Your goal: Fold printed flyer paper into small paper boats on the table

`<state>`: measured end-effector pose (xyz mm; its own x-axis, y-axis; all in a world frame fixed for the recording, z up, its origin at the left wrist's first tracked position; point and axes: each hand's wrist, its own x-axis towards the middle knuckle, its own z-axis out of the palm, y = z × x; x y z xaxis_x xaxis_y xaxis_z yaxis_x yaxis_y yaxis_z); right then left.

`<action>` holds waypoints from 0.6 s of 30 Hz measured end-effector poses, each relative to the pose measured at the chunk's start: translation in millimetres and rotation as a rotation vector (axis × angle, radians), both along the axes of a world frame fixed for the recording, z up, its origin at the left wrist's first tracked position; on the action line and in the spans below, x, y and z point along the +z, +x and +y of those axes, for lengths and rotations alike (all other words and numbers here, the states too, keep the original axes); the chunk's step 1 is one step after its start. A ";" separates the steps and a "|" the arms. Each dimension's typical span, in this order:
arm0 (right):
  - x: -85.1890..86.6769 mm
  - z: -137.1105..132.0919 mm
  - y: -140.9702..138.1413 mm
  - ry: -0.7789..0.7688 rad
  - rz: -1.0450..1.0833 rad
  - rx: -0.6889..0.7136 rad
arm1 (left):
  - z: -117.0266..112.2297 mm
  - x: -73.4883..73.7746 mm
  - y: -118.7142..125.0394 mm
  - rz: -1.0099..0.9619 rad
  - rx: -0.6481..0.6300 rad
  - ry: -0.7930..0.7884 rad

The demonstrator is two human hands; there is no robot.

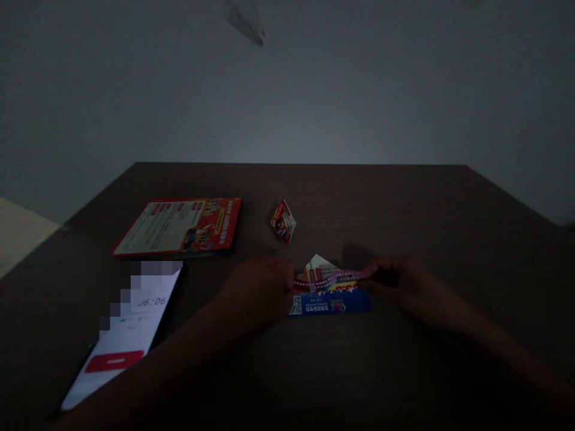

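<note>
Between my hands is a printed paper sheet (332,302), partly folded, with a blue lower band, a QR code and a pale pointed flap rising at its far side. My left hand (265,293) is closed on the sheet's left edge, its fingertips mostly hidden. On the opposite side, my right hand (395,284) pinches the right end of the fold between thumb and fingers. Just beyond the sheet stands a small folded paper piece (284,222) in red and white, touched by neither hand.
A stack of red and white printed leaflets (179,230) lies at the left on the dark wooden table (381,203). Nearer me, a phone (130,329) with a lit screen rests beside my left forearm. A pale wall (359,90) rises behind the table.
</note>
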<state>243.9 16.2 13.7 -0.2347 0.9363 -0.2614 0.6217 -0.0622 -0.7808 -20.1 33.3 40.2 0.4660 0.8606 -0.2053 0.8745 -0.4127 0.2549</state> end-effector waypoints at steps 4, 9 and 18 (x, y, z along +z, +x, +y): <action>-2.7 0.2 -3.4 -0.040 0.158 -0.067 | -15.0 4.6 11.9 0.034 0.001 0.243; -2.2 0.4 -7.4 -0.112 0.365 -0.119 | -27.1 2.2 23.3 -0.075 -0.073 0.397; -8.1 1.4 -9.4 -0.218 0.595 -0.138 | -30.0 -20.5 29.3 -0.150 -0.221 0.503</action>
